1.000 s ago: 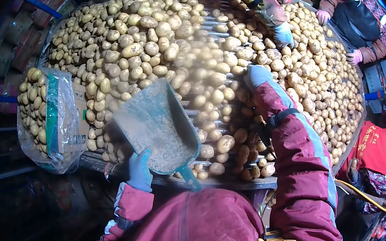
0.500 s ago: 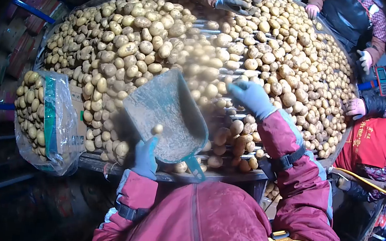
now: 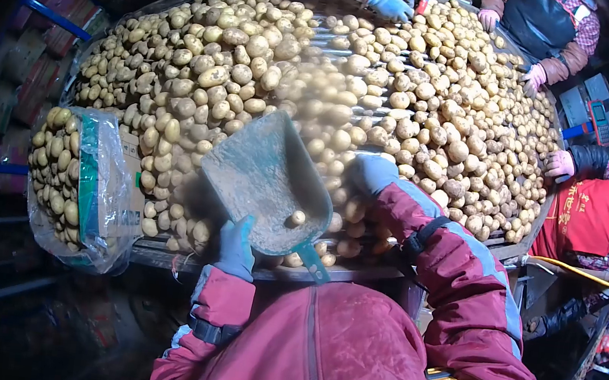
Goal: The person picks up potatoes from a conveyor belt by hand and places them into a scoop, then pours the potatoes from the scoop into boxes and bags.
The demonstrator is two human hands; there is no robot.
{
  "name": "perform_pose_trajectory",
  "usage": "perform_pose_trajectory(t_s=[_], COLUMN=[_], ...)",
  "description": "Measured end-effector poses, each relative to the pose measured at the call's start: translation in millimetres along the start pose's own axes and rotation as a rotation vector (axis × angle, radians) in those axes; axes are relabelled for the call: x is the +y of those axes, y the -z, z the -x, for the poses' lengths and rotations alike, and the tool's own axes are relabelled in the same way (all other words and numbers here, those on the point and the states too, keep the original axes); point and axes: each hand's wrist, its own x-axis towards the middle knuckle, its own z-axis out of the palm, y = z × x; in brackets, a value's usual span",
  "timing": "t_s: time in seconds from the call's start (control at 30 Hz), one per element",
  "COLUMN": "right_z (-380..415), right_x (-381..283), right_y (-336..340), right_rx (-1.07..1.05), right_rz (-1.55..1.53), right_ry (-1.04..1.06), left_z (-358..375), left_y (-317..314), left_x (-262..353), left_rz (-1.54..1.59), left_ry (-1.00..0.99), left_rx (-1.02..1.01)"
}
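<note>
My left hand (image 3: 238, 248), in a blue-grey glove, grips the near left edge of a worn green scoop (image 3: 259, 162). The scoop lies tilted over the potatoes, its handle (image 3: 311, 261) pointing toward my body. Inside it rests one small potato (image 3: 296, 218), near the right back wall. Just right of the scoop, my gloved right hand (image 3: 374, 174) reaches down among potatoes (image 3: 459, 151) on the table. Its fingers are blurred and partly hidden, so what they hold cannot be made out.
Potatoes cover most of the slatted table (image 3: 373, 112). At the left stands a plastic-lined carton (image 3: 127, 185) filled with potatoes. Across the table, a co-worker's blue-gloved hands (image 3: 391, 5) work over potatoes. Other people stand at the right, near a yellow hose (image 3: 588, 273).
My right hand has come down and left toward the scoop's right side. The small potato has rolled rightward inside the scoop. At the far side, the co-workers' hands have shifted.
</note>
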Motion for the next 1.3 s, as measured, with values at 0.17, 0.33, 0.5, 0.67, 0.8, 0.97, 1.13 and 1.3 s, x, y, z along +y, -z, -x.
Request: perform_pose_trajectory(t_s=[0.17,0.33,0.5,0.67,0.8,0.97,1.13,1.3], right_z=[2.6,29.5,8.3,23.1,12.0,16.0,13.7,14.8], right_x=[28.9,-25.1,22.1,13.7,23.0,1.4,0.4,3.4], right_y=[29.2,113.4,72.4,45.7,28.0,59.3,68.0,66.5], right_rx=[0.072,-0.118,0.045,-0.109,-0.205,-0.262,-0.402,-0.339], right_rz=[-0.778,-1.131,-0.882,0.087,0.070,0.155,0.144,0.106], right_ry=[-0.310,-0.070,-0.177,-0.020,-0.053,-0.033,0.003,-0.123], left_z=[4.2,-6.7,-1.0,-2.3,-1.7,2.0,4.2,-1.9], left_y=[8.4,15.6,3.2,5.4,2.0,-5.1,-4.3,-10.0], left_x=[3.1,-6.8,10.0,4.6,3.7,3.4,3.7,-3.2], left_rz=[0.021,-0.052,0.007,0.015,-0.038,0.028,0.044,0.053], left_ry=[0.021,0.021,0.052,0.053,0.058,0.044,0.040,0.058], left_rx=[0.040,0.034,0.045,0.008,0.017,0.017,0.001,0.000])
